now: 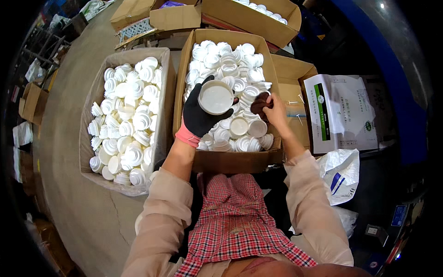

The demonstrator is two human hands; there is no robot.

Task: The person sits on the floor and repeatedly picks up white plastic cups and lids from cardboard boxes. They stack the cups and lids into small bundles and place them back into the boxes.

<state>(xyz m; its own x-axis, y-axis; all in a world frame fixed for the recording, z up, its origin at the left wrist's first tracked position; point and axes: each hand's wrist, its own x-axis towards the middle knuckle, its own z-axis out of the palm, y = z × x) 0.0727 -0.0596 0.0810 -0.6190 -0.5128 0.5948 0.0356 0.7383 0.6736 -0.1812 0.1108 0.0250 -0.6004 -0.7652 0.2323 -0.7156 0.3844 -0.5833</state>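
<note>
My left hand, in a black glove with a pink cuff, grips a round white plastic cap with its hollow side up. It is above the middle cardboard box, which is filled with white stepped plastic caps. Bare, my right hand pinches a dark brown, rounded, thin-looking piece beside the box's right wall. Whether that piece is one layer or several, I cannot tell.
To the left stands a plastic-lined carton full of similar caps. Further cartons sit at the back. On the right are a printed white carton, a white woven bag and a blue machine.
</note>
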